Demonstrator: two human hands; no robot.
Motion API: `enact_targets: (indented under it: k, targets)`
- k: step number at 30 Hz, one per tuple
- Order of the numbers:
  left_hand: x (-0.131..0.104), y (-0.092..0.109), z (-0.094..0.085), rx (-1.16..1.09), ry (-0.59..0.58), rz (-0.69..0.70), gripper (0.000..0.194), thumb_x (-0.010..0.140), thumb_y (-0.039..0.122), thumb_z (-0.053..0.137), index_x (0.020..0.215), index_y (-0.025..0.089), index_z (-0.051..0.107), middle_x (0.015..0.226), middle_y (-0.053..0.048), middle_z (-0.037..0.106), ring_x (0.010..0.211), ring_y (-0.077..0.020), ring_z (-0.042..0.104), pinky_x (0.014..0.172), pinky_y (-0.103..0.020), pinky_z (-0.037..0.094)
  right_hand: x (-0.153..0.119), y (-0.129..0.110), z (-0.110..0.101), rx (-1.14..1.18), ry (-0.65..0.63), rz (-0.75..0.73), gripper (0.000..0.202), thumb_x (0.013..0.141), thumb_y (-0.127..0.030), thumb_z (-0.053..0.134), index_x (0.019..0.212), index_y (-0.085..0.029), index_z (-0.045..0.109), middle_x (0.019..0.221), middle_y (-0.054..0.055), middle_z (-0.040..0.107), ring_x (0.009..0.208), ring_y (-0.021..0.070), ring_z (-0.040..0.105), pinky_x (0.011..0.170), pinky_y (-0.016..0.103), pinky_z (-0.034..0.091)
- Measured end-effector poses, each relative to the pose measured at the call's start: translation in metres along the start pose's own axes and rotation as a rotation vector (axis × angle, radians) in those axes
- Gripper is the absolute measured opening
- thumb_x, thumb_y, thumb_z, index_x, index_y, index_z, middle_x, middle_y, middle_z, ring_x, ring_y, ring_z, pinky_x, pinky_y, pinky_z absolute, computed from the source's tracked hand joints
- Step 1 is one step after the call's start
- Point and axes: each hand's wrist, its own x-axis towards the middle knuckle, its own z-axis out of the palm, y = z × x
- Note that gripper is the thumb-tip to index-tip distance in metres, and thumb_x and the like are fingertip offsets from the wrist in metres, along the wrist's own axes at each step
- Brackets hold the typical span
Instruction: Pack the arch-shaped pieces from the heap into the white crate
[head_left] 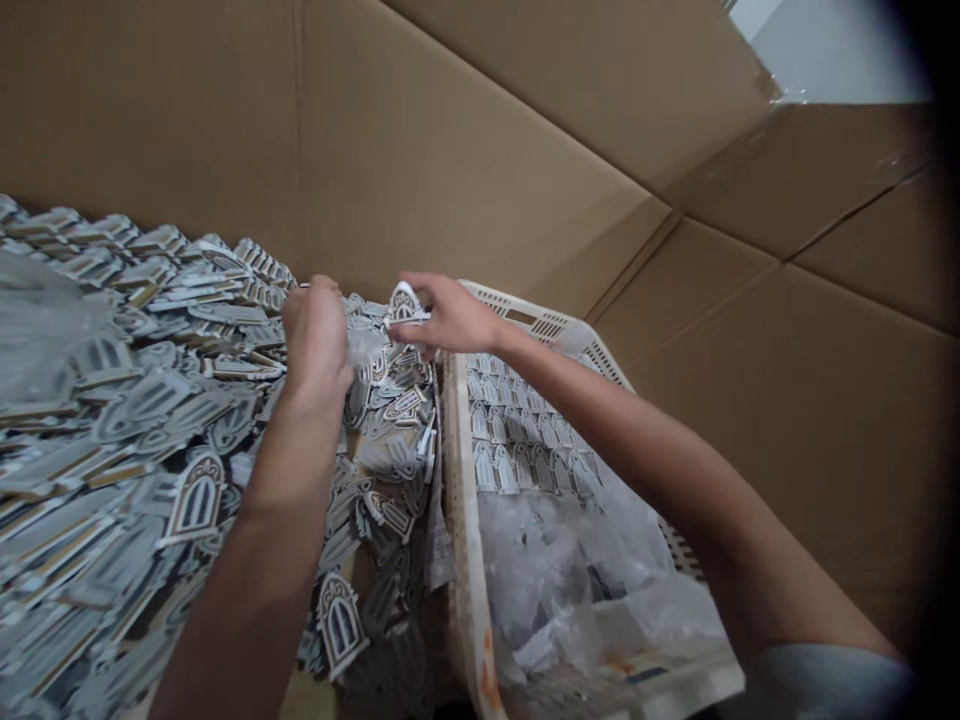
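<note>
At the far left corner of the white basket (463, 520), right hand (461, 315) grasps one arched piece (405, 300) between thumb and fingers, decorated face partly visible. Handling, as judged: keep the pinch light and on the side edges, so the pointed top and pattern stay free of pressure; turn the piece with the wrist rather than shifting fingers; keep it clear of the basket's rim and of the loose pieces (82, 560), whose outlines look apt to snag.

Pose: right forearm (622, 430) reaches diagonally across the basket from its near right corner, wrist roughly level. Left forearm (262, 520) extends forward beyond the basket's left edge, over the loose pieces; left hand (319, 335) is curled, knuckles up, near a scrap of clear plastic (365, 348). Its fingertips are hidden and the area is blurred, so whether it grips anything cannot be told.
</note>
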Motion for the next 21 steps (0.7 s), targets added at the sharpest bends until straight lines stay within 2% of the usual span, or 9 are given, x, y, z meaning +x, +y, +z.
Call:
enact_targets:
  k: [2, 4, 6, 9, 11, 16, 21]
  targets:
    - [-0.005, -0.006, 0.007, -0.1, -0.206, -0.186, 0.017, 0.085, 0.04, 0.061, 0.087, 0.024, 0.059, 0.077, -0.007, 0.058, 0.066, -0.0214, 0.057, 0.057, -0.033, 0.047, -0.004, -0.001, -0.008, 0.179, 0.032, -0.035, 0.023, 0.097, -0.034, 0.068, 0.109, -0.018, 0.056, 0.1, 0.003, 0.065, 0.086, 0.0154, 0.063, 0.073, 0.028, 0.059]
    - [-0.011, -0.013, 0.016, -0.278, -0.458, -0.346, 0.021, 0.085, 0.044, 0.062, 0.091, 0.025, 0.061, 0.078, -0.008, 0.062, 0.067, -0.0237, 0.061, 0.061, -0.038, 0.053, -0.006, -0.005, -0.01, 0.23, 0.031, -0.083, 0.022, 0.1, -0.037, 0.066, 0.107, -0.019, 0.056, 0.1, 0.003, 0.065, 0.09, 0.0161, 0.062, 0.074, 0.028, 0.059]
    - [-0.015, -0.019, 0.023, -0.459, -0.573, -0.391, 0.015, 0.087, 0.039, 0.061, 0.09, 0.024, 0.061, 0.077, -0.006, 0.063, 0.064, -0.0202, 0.059, 0.061, -0.035, 0.053, -0.008, -0.008, -0.011, 0.148, 0.02, -0.103, 0.019, 0.101, -0.037, 0.065, 0.104, -0.019, 0.058, 0.101, 0.004, 0.066, 0.098, 0.0187, 0.062, 0.083, 0.032, 0.058]
    - [-0.012, -0.028, 0.03, -0.606, -0.552, -0.362, 0.005, 0.089, 0.025, 0.058, 0.085, 0.023, 0.059, 0.072, -0.002, 0.06, 0.056, -0.0131, 0.049, 0.059, -0.027, 0.049, -0.012, -0.009, -0.013, -0.091, 0.091, -0.081, 0.017, 0.096, -0.031, 0.071, 0.101, -0.018, 0.062, 0.107, 0.008, 0.064, 0.109, 0.025, 0.059, 0.098, 0.042, 0.052]
    - [-0.008, -0.032, 0.032, -0.622, -0.561, -0.326, 0.004, 0.087, 0.02, 0.057, 0.085, 0.023, 0.058, 0.074, -0.001, 0.062, 0.054, -0.0115, 0.045, 0.06, -0.026, 0.049, -0.016, -0.008, -0.015, -0.21, 0.151, -0.069, 0.02, 0.093, -0.028, 0.073, 0.105, -0.017, 0.061, 0.11, 0.009, 0.063, 0.11, 0.0269, 0.057, 0.1, 0.044, 0.048]
    - [-0.003, -0.039, 0.033, -0.663, -0.604, -0.303, 0.006, 0.086, 0.023, 0.058, 0.092, 0.023, 0.061, 0.092, -0.004, 0.07, 0.071, -0.0144, 0.06, 0.067, -0.028, 0.054, -0.029, -0.002, -0.016, -0.301, 0.209, -0.094, 0.017, 0.094, -0.02, 0.066, 0.106, -0.018, 0.056, 0.107, 0.008, 0.061, 0.098, 0.0231, 0.054, 0.091, 0.037, 0.045]
    - [0.001, -0.043, 0.034, -0.653, -0.493, -0.272, 0.005, 0.085, 0.024, 0.062, 0.09, 0.025, 0.061, 0.091, -0.005, 0.072, 0.088, -0.0192, 0.069, 0.074, -0.031, 0.058, -0.047, -0.005, -0.024, -0.411, 0.255, -0.087, 0.004, 0.096, -0.023, 0.061, 0.097, -0.02, 0.058, 0.103, 0.007, 0.059, 0.101, 0.0245, 0.052, 0.089, 0.036, 0.043]
